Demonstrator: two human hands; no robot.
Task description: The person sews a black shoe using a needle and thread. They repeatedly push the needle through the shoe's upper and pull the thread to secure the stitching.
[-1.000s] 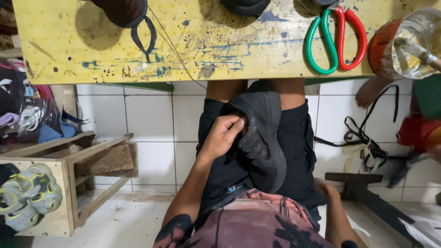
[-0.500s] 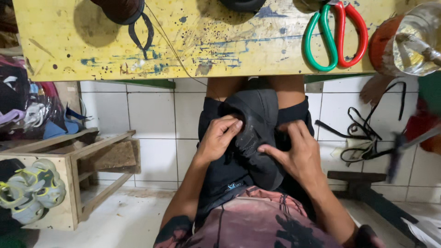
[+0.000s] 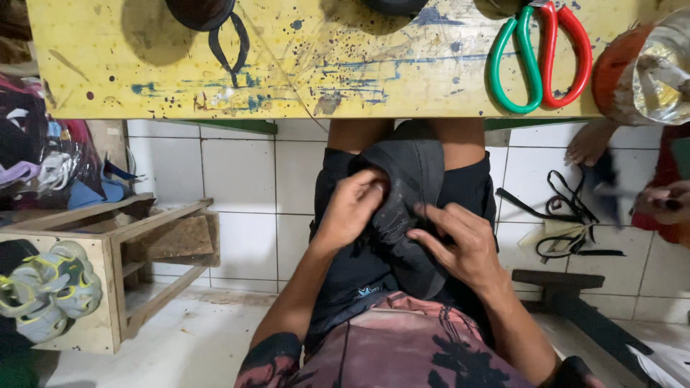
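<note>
The yellow, paint-spattered table (image 3: 309, 72) is seen across the top of the view, above a white-tiled floor (image 3: 244, 179). At the left, a wooden crate (image 3: 108, 251) is placed on the floor, with pale children's sandals (image 3: 43, 291) against its side and a heap of bagged footwear (image 3: 43, 158) behind it. A black shoe (image 3: 410, 208) is held on the lap, sole side up, resting over the dark shorts between the knees, just below the table edge. The left hand (image 3: 352, 208) is closed on the shoe's left edge, with the fingers curled over the rim near the toe end. The right hand (image 3: 463, 248) is laid against the shoe's right side, fingers bent and pressing on the material; a full grasp cannot be confirmed. On the table at the right, scissors (image 3: 539, 57) with one green and one red handle loop are lying flat. Black straps (image 3: 568, 223) are scattered on the floor at the right.
</note>
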